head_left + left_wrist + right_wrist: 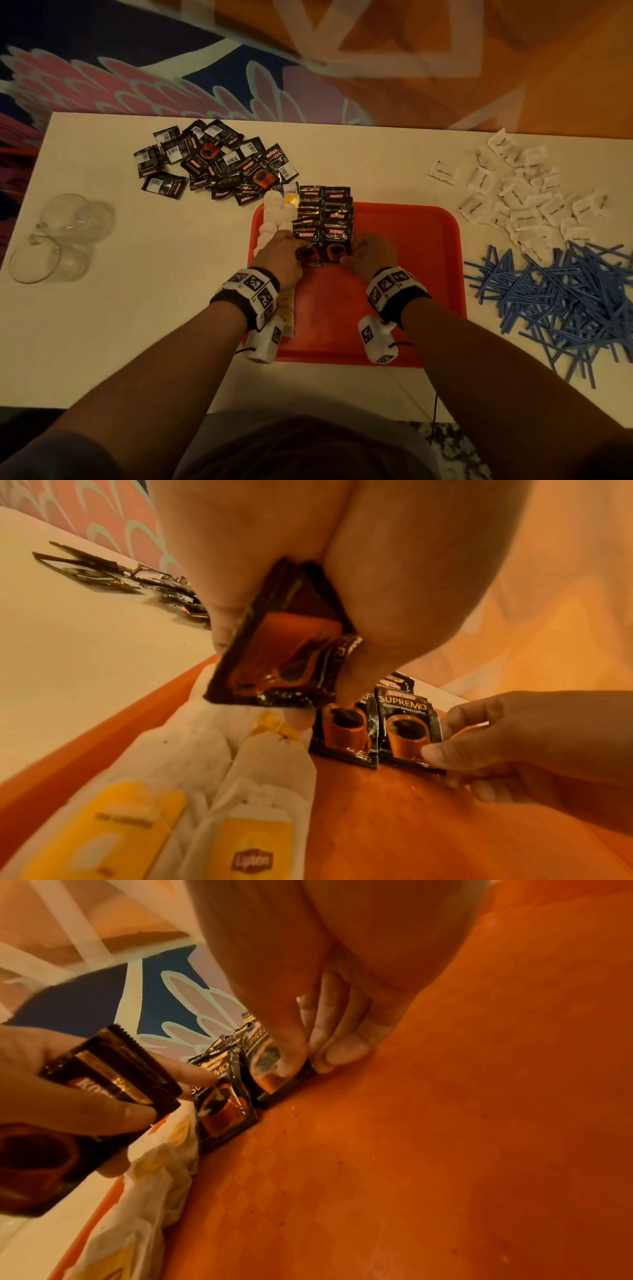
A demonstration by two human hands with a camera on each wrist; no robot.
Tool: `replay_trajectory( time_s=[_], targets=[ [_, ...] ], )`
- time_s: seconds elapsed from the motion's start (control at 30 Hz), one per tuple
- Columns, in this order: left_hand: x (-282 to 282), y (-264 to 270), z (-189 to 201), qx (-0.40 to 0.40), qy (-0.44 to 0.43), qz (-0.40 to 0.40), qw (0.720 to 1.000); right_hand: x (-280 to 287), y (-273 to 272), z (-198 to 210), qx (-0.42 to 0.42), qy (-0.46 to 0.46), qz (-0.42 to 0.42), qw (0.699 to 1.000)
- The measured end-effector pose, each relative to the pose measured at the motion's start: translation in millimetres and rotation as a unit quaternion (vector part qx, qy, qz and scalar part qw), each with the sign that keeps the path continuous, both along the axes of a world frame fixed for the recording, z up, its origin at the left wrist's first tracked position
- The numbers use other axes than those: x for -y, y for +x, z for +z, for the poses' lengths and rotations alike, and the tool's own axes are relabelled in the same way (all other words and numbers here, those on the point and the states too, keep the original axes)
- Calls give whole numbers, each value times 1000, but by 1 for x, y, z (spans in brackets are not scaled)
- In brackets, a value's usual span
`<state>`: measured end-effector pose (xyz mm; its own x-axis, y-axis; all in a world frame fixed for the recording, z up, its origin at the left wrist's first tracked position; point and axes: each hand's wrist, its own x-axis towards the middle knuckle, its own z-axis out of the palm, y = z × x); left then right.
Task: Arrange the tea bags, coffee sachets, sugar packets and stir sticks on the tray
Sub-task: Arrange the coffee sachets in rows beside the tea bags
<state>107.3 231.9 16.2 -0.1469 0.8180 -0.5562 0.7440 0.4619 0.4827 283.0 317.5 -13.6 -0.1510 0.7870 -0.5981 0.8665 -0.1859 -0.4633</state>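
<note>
An orange tray (411,274) lies at the table's centre. White tea bags (274,212) with yellow tags (253,842) line its left side. Beside them, black coffee sachets (337,219) lie overlapped in two columns. My left hand (281,250) grips a small stack of coffee sachets (274,656) over the tea bags, and one of its fingertips (349,693) touches the front sachet of the left column (346,731). My right hand (370,253) pinches the lower right edge of the right column's front sachet (407,726), thumb (291,1053) on its face.
Loose coffee sachets (212,161) are heaped behind the tray at the left. White sugar packets (524,195) are scattered at the far right, with a pile of blue stir sticks (555,301) nearer. Two glass cups (65,236) lie at the left edge.
</note>
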Motion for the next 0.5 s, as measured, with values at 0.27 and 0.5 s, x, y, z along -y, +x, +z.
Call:
replay_trajectory(
  time_s=[0.27, 0.5],
  targets=[
    [-3, -1, -2, 5, 19, -5, 1000, -1, -1, -11, -23, 14, -53, 998],
    [-3, -3, -8, 10, 36, -2, 999, 1, -3, -14, -47, 6, -61, 997]
  ],
)
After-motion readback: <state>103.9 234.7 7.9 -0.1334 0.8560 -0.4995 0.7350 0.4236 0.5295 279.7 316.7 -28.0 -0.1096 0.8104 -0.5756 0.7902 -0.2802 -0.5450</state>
